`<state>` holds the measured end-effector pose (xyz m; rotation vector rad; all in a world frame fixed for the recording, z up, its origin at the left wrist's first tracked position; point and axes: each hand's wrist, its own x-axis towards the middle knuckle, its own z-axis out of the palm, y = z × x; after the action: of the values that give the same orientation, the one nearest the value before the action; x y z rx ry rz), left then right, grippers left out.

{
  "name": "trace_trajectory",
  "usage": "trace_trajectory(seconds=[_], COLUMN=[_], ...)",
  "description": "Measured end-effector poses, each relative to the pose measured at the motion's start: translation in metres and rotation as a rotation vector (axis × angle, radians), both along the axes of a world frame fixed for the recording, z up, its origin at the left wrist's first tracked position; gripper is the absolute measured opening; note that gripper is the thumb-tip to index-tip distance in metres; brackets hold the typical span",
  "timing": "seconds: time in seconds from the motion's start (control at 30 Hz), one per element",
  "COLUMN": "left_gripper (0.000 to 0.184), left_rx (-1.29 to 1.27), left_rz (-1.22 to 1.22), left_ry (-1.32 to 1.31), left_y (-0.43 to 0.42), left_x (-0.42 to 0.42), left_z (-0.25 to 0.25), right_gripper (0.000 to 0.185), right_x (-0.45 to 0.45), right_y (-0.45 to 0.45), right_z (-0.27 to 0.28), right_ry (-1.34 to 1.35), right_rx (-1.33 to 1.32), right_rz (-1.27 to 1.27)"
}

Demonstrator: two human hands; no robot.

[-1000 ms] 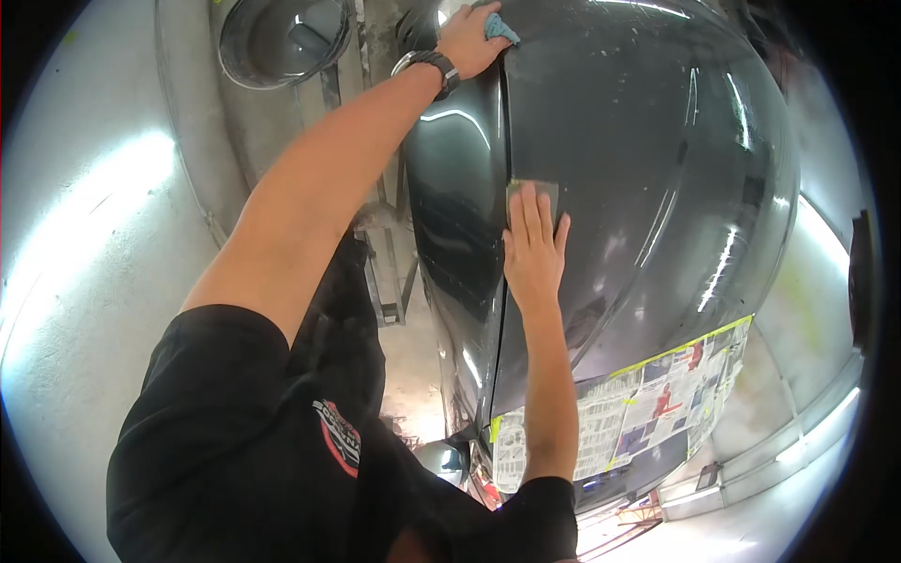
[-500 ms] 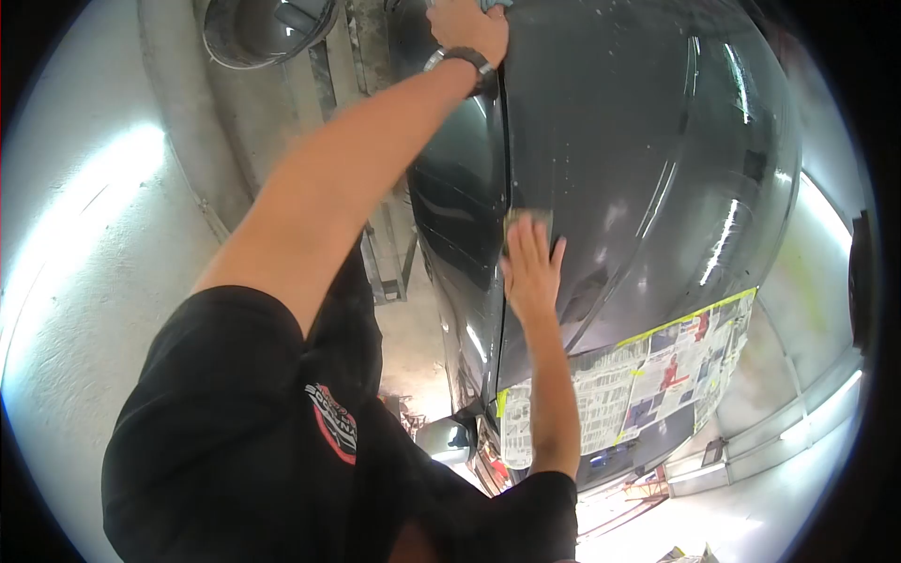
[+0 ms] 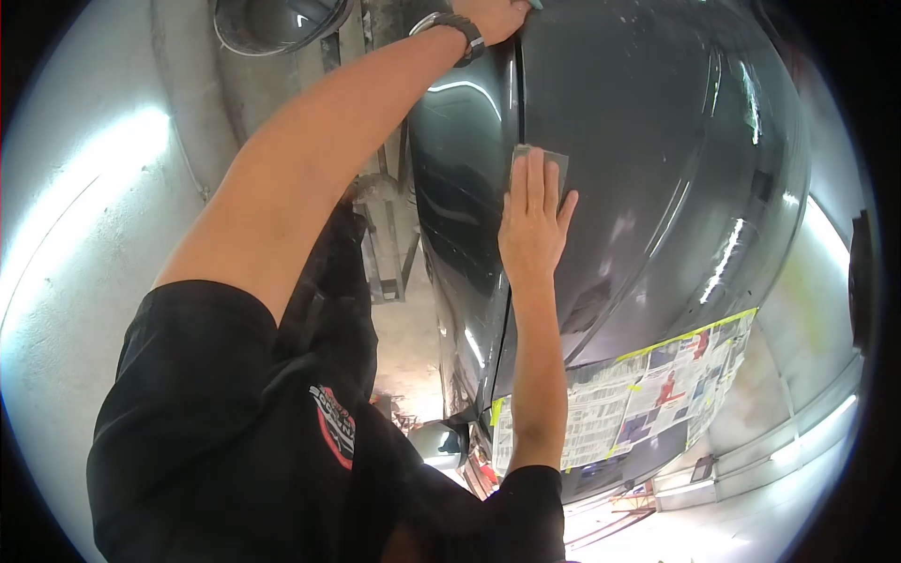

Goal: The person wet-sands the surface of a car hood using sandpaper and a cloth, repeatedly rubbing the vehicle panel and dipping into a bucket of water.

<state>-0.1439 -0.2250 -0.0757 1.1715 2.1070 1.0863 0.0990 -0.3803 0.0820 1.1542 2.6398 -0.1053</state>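
Observation:
My right hand (image 3: 533,220) lies on a dark grey car hood (image 3: 619,150), close to the gap along its edge. Under its outstretched fingers is a thin, greyish square of sandpaper (image 3: 554,161), held flat against the paint. Further up, my left hand (image 3: 490,17), with a dark watch (image 3: 466,38) on the wrist, reaches across the glossy black fender (image 3: 460,141) to the hood's edge. At its fingertips shows a bit of a pale blue piece (image 3: 535,4); the frame's top edge cuts off the rest.
Taped newspaper (image 3: 648,394) covers the windshield area. A side mirror (image 3: 439,441) sticks out beside it. On the left, a black bucket (image 3: 272,23) holds greyish liquid, near a metal stand (image 3: 385,253). A pale wall (image 3: 84,235) runs along the left.
My right hand has slid with the sandpaper up along the hood's edge, away from the newspaper. My left hand has shifted slightly towards the top of the view.

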Motion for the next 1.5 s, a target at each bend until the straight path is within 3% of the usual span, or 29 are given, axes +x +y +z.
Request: trace_trajectory(seconds=[0.23,0.33,0.5,0.6,0.77,0.83,1.0,1.1,1.23,1.37,1.43,1.5], left_gripper=[0.070,0.071,0.071,0.071,0.071,0.071,0.070,0.067,0.063,0.063,0.063,0.062], left_rx=[0.013,-0.073,-0.179,-0.191,-0.186,-0.164,-0.010,0.092,0.155,0.190,0.164,0.120], left_rz=[-0.052,-0.072,-0.082,-0.083,-0.082,-0.084,0.213,0.308,0.309,0.315,0.302,0.310], left_ry=[-0.011,-0.024,-0.055,-0.066,-0.041,-0.056,0.044,0.114,0.089,0.114,0.079,0.059], left_y=[0.003,0.005,0.006,0.006,0.004,0.005,-0.010,-0.015,-0.017,-0.016,-0.016,-0.016], left_x=[-0.008,-0.010,-0.008,-0.007,-0.010,-0.011,0.025,0.037,0.035,0.034,0.035,0.033], left_z=[-0.003,-0.002,0.010,0.012,0.008,0.010,0.023,0.021,0.021,0.016,0.022,0.025], right_gripper=[0.055,0.058,0.061,0.060,0.064,0.067,0.070,0.065,0.055,0.054,0.058,0.064], right_x=[-0.091,-0.050,0.028,0.006,-0.075,-0.042,0.071,0.060,-0.032,0.000,0.061,0.137], right_y=[0.075,0.044,-0.026,0.013,0.099,0.066,-0.059,-0.015,0.108,0.060,-0.009,-0.074], right_z=[-0.025,0.003,0.038,-0.001,-0.043,-0.022,0.031,0.009,-0.037,-0.008,0.024,0.026], right_ry=[-0.167,-0.243,-0.285,-0.022,0.178,0.149,-0.098,-0.045,0.251,0.136,-0.121,-0.055], right_rx=[0.351,0.245,-0.052,-0.030,0.029,-0.068,-0.334,-0.199,0.008,-0.064,-0.293,-0.356], right_rz=[0.106,0.257,0.172,0.122,0.062,0.066,-0.104,0.061,0.098,0.108,0.108,0.093])
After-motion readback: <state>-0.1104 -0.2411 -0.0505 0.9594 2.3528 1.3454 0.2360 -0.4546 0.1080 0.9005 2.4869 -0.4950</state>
